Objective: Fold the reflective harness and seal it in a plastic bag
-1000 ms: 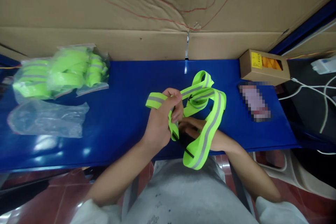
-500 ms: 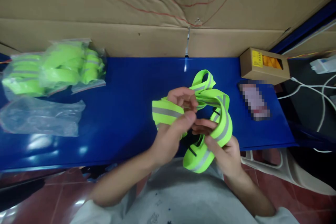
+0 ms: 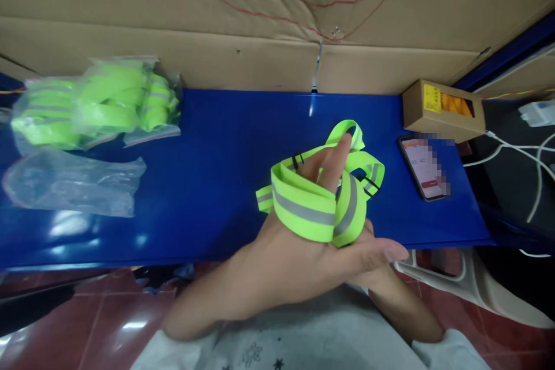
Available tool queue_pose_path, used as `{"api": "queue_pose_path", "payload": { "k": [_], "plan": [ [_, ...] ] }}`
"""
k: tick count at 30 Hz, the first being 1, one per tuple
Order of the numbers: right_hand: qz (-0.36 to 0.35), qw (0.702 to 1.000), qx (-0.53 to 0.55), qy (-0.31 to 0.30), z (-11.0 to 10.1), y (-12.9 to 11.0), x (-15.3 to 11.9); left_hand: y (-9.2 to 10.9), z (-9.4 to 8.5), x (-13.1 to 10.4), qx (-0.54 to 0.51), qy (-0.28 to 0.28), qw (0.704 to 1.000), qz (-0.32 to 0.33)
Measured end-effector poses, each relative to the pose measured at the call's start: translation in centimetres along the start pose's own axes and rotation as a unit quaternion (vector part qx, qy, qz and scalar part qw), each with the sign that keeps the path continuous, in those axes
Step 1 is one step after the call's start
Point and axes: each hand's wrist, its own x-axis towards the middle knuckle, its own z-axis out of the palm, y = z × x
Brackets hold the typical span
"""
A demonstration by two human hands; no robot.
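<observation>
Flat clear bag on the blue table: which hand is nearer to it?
Left. The left hand is to the right of the bag; the right hand is farther right, mostly hidden behind the left.

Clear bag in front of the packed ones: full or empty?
Empty. The clear bag lies flat, with the blue table showing through it, while the packed bags behind it bulge with green straps.

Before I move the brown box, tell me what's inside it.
The brown box shows orange material through its opening; its walls hide the rest, so I can't identify it.
</observation>
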Motion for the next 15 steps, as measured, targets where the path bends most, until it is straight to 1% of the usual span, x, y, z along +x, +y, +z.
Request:
{"api": "queue_pose_path", "payload": {
  "k": [2, 4, 6, 7, 8, 10, 11, 12, 13, 15],
  "plan": [
    [0.017, 1.000, 0.001, 0.015, -0.1, 0.0, 0.4, -0.4, -1.0, 0.8, 0.010, -0.044, 0.999, 0.000],
    [0.025, 0.999, 0.014, 0.037, -0.1, 0.2, 0.8, -1.2, -2.1, 1.7, 0.005, -0.116, 0.993, 0.017],
    [0.046, 0.992, 0.074, 0.089, 0.0, 0.3, 1.3, -2.3, -3.1, 2.1, -0.032, -0.199, 0.979, 0.029],
    [0.069, 0.983, 0.123, 0.120, 0.0, 0.4, 1.5, -2.9, -3.4, 2.1, -0.059, -0.229, 0.971, 0.028],
    [0.102, 0.965, 0.182, 0.156, 0.0, 0.5, 1.8, -3.6, -3.5, 2.0, -0.083, -0.248, 0.965, 0.018],
    [0.178, 0.913, 0.294, 0.221, -0.2, 0.6, 2.4, -5.1, -3.3, 1.4, -0.109, -0.257, 0.960, -0.009],
    [0.208, 0.890, 0.331, 0.235, -0.4, 0.6, 2.7, -5.8, -3.0, 1.0, -0.109, -0.256, 0.960, -0.026],
    [0.230, 0.873, 0.357, 0.240, -0.5, 0.6, 3.0, -6.5, -2.7, 0.5, -0.104, -0.254, 0.961, -0.043],
    [0.242, 0.863, 0.374, 0.238, -0.7, 0.5, 3.3, -7.1, -2.3, 0.1, -0.096, -0.249, 0.962, -0.063],
    [0.245, 0.859, 0.392, 0.222, -1.0, 0.5, 3.7, -8.2, -1.9, -0.7, -0.087, -0.237, 0.963, -0.091]
  ]
}}
